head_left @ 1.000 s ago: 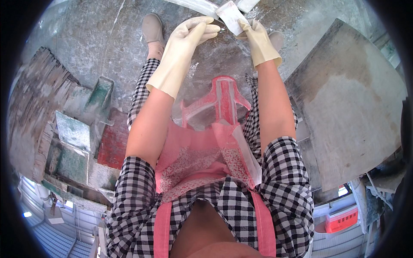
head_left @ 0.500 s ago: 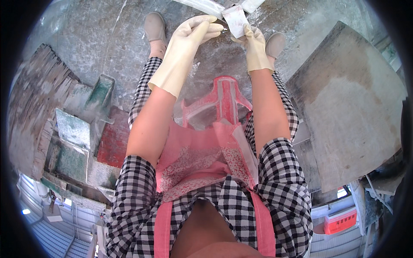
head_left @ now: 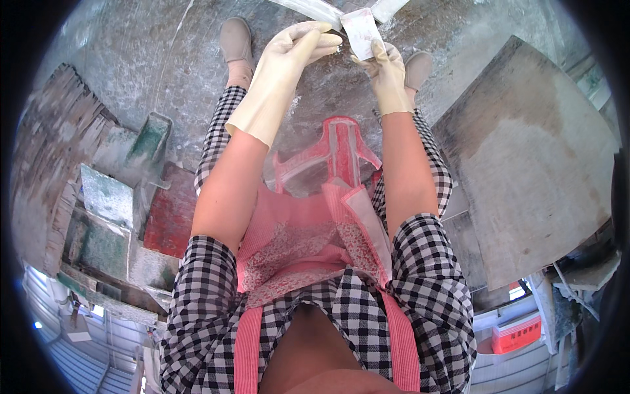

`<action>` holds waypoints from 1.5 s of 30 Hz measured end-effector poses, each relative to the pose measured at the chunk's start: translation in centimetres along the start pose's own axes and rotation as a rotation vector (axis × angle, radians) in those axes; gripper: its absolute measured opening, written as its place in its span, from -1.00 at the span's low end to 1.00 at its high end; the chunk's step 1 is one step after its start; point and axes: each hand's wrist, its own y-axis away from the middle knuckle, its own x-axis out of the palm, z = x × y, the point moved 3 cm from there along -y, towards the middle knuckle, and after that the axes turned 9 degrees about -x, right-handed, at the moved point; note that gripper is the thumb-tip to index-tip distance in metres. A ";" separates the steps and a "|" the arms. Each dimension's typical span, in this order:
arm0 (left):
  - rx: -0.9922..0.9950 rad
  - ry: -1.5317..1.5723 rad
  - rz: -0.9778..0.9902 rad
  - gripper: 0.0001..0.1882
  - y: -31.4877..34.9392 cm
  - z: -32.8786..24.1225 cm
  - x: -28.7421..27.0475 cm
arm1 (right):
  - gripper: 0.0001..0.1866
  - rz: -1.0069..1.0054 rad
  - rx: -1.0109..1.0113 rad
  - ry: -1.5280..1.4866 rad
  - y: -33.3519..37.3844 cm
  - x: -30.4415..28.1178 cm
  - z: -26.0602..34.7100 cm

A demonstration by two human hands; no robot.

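Both my hands wear pale cream rubber gloves and reach toward the far part of the view. My right hand [head_left: 382, 67] pinches a small flat white packet [head_left: 361, 33] between thumb and fingers, near its lower right corner. Faint marks show on the packet's face. To its left, my left hand [head_left: 305, 44] has its fingers pressed together against the thumb, pointing right, a short gap from the packet. Whatever those fingertips may hold is too small to make out.
A red plastic stool [head_left: 341, 148] stands between my legs. Pale bars [head_left: 312, 10] meet beyond my hands. A large worn board [head_left: 538, 171] leans at right. Dusty wooden boards [head_left: 56, 151] and a green trough [head_left: 151, 138] lie at left, beside a red panel [head_left: 172, 217].
My right hand has shifted slightly down and turned the packet a little, so more of its face shows. The left hand has barely moved.
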 end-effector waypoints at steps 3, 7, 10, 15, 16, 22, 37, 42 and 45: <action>0.002 0.000 0.005 -0.62 0.2 0.0 -0.2 | -0.73 -0.037 -0.020 -0.042 0.4 0.3 -0.3; 0.002 -0.014 0.005 -0.62 0.4 0.0 -0.2 | -0.73 -0.006 -0.089 -0.068 -0.2 1.2 0.6; 0.002 -0.012 -0.008 -0.61 0.5 0.1 -0.1 | -0.73 -0.015 -0.128 0.137 -1.1 1.3 2.2; -0.010 -0.021 0.002 -0.61 0.1 0.4 0.1 | -0.74 0.003 -0.078 0.350 -1.3 1.5 3.9; -0.001 -0.018 0.006 -0.61 0.1 0.4 0.2 | -0.71 0.027 -0.045 0.422 -1.1 1.6 4.0; -0.035 -0.042 -0.009 -0.62 0.3 0.4 1.1 | -0.63 0.126 0.047 0.634 -0.9 1.6 4.7; -0.036 -0.007 0.001 -0.63 0.2 0.9 1.3 | -0.61 0.372 0.184 0.345 -1.8 -0.5 3.0; -0.036 -0.023 0.006 -0.62 0.3 0.7 1.4 | -0.71 0.213 0.098 0.629 -1.8 -0.4 5.1; -0.040 -0.028 -0.001 -0.62 0.4 0.8 1.3 | -0.71 0.195 0.021 0.769 -2.0 -0.2 5.8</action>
